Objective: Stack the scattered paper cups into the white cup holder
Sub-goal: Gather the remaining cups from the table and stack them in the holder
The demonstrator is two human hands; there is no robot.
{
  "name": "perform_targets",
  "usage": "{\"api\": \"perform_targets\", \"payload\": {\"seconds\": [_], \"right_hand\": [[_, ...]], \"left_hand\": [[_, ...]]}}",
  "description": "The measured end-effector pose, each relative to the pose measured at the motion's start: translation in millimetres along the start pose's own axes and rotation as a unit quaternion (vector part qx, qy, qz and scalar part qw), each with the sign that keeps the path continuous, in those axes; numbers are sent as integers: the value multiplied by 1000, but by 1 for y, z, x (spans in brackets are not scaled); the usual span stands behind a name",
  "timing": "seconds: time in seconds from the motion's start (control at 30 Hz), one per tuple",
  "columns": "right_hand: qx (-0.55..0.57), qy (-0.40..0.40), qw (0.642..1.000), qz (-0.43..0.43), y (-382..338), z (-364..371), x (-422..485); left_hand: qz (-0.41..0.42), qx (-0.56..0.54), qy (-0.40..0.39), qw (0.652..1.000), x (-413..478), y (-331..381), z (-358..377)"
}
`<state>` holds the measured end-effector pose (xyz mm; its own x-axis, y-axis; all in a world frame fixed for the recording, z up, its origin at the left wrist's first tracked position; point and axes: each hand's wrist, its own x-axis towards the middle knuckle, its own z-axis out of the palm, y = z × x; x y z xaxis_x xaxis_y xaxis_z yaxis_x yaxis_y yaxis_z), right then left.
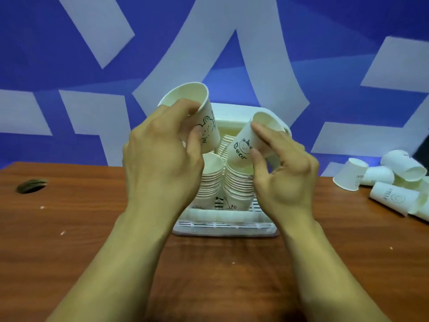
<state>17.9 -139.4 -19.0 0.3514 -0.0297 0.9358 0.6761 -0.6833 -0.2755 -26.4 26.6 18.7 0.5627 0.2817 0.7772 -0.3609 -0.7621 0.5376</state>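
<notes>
Wooden table [92,228]; hands [160,156] grip cups [209,126] above holder [222,231].

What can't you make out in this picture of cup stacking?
Head view only:
1. Stacks in the white cup holder: their cup count, as the left-hand grip and right-hand grip cover parts.
2. Drawing on the left cup: partly behind the left-hand grip.
3. Bear cup: its seating in the stack, behind the right thumb.
4. Loose cups on the table: pile cut off by the right edge.
5. Dark spot, table's left: too blurred.
</notes>
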Motion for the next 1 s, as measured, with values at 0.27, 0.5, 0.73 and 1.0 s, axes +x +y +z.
{"api": "perform_targets", "payload": {"seconds": [0.27, 0.5, 0.73, 1.0], "right_hand": [[18, -91, 996, 10, 20, 8, -7], [24, -206, 977, 45, 25, 14, -22], [13, -231, 970, 79, 22, 17, -26], [22, -231, 969, 81, 20, 16, -25]], "left_hand": [[2, 25, -18, 1000, -2, -8, 17], [9, 28, -31, 999, -10, -7, 24], [13, 44, -42, 998, -12, -12, 29], [24, 108, -173, 979, -22, -27, 44]]}}
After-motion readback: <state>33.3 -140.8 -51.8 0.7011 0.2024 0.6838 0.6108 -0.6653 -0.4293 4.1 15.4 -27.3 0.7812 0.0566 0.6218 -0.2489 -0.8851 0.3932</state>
